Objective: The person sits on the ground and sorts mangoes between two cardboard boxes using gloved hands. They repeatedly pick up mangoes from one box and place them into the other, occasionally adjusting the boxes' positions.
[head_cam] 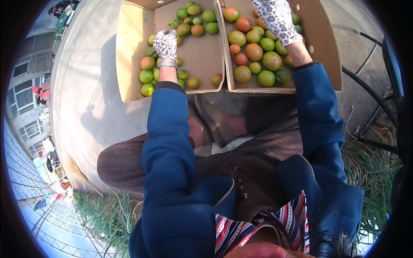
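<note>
Both of my hands wear leopard-print gloves. My left hand point(165, 45) is over the left cardboard box point(201, 61), beside green and partly orange tomatoes point(147, 63) along that box's left side. Its fingers are curled, and whether they hold anything is hidden. My right hand point(275, 20) reaches over the far part of the right cardboard box point(324, 58), above a bed of green, orange and reddish tomatoes point(271, 61). The top edge of the view cuts off its fingertips. More green tomatoes point(209, 15) lie at the far side of the left box.
The boxes stand side by side before my bent legs point(122, 164), on a concrete floor point(96, 64). Dark curved tubing point(371, 90) is at the right. Green leafy plants point(103, 213) grow behind me on both sides. A red chair point(41, 92) and another person point(59, 8) are far left.
</note>
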Demonstrator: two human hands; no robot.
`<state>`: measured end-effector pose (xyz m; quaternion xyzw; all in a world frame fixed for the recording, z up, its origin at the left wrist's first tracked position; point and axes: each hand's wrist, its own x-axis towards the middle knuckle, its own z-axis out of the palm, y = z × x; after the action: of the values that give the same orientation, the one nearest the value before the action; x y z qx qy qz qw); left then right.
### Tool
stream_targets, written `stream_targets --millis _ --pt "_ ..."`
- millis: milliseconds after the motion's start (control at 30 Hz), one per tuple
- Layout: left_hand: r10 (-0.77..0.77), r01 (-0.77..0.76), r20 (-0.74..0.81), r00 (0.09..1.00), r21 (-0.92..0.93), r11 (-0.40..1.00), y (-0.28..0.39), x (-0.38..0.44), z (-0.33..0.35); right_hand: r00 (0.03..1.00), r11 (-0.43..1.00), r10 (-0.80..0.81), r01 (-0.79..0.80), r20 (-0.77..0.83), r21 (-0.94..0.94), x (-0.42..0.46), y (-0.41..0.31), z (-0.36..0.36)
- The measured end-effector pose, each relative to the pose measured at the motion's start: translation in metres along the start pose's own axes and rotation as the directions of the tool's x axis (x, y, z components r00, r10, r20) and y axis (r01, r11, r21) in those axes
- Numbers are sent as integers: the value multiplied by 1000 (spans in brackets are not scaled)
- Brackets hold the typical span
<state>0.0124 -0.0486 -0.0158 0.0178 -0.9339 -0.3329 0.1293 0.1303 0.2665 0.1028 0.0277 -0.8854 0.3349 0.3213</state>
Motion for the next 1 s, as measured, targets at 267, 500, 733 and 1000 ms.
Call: stream_targets --millis 267,500,733,1000 --pt "-204 -440 637 744 696 567 12 -38 19 910 995 39 1 412 -95 -44 48 24" --pt "-202 -497 700 685 652 572 1 -41 17 900 992 54 2 432 -128 -44 47 33" --pt "-2 184 542 840 -282 942 77 -30 -4 924 997 -74 80 375 0 -43 11 23" --pt "228 317 606 762 -656 685 128 -63 -29 911 951 -285 229 298 209 -48 -19 26"
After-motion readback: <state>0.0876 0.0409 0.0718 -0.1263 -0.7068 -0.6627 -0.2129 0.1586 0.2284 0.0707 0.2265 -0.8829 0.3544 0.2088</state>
